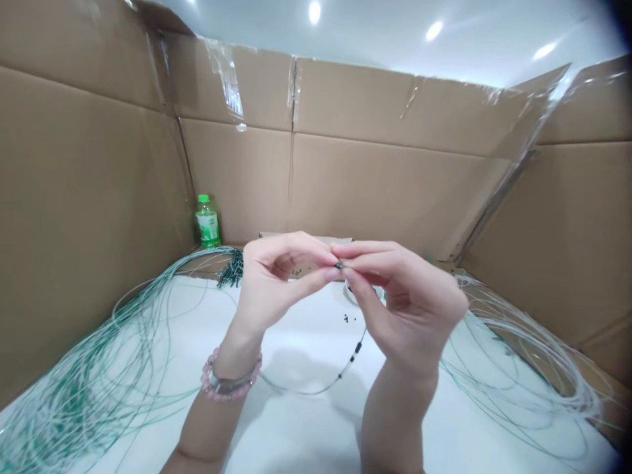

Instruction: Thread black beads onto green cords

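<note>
My left hand and my right hand meet fingertip to fingertip above the white surface, both closed in a pinch. A tiny dark bead shows between the fingertips. From behind my right hand a thin clear cord hangs in a loop toward my left wrist, and several black beads sit along it. Which part of the cord each hand pinches is mostly hidden. Several loose black beads lie below the fingers. Behind my right hand, a small white dish is partly covered.
Cardboard walls surround the white surface. Tangled greenish strands spread on the left, with a dark beaded bunch at their far end. More pale strands lie on the right. A green bottle stands in the back left corner.
</note>
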Demonstrator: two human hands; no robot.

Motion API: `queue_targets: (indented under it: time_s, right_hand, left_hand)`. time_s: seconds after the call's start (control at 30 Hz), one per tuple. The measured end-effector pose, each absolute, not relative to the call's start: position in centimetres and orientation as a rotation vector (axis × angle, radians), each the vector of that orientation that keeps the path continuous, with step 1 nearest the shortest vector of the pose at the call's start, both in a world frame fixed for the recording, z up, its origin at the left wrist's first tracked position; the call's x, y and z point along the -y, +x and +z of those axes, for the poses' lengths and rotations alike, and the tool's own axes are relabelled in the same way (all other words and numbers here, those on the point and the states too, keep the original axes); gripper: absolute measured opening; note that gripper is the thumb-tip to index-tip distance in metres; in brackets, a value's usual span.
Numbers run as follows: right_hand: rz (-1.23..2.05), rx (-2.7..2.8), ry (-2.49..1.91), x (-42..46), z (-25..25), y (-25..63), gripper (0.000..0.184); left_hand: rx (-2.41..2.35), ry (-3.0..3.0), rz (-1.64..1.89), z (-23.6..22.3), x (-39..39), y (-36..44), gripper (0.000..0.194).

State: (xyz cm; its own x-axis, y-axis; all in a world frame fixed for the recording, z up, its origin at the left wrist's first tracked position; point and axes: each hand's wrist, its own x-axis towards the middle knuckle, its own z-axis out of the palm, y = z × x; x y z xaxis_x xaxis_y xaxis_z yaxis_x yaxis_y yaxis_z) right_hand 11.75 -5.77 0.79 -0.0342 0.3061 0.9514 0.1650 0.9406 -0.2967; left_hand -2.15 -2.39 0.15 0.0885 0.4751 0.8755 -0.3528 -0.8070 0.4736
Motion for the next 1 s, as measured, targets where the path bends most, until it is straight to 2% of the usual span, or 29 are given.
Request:
queue_targets:
  time_s: [0.17,0.4,0.53,0.8,1.0]
  right_hand:
    - [0.241,1.669,-0.397,5.3,1.0,11.8,0.017]
    - [0.445,1.666,-0.422,4.5,0.9,11.7,0.012]
    - [0.573,1.646,-0.404,4.4,0.8,11.9,0.012]
    - [0.562,1.396,-0.339,4.3,0.8,9.6,0.011]
    - [0.561,1.398,-0.287,3.8,0.6,9.2,0.012]
  left_hand:
    - [-0.271,1.917,1.693,0.6,2.4,-3.8,0.021]
    - [-0.27,1.951,1.645,0.6,1.8,-4.4,0.025]
    - [-0.222,1.946,1.613,0.4,1.5,-4.1,0.02]
    - [-0.158,1.785,1.923,0.2,1.8,-2.6,0.012]
    - [-0.222,1.827,1.947,0.5,2.2,-3.0,0.02]
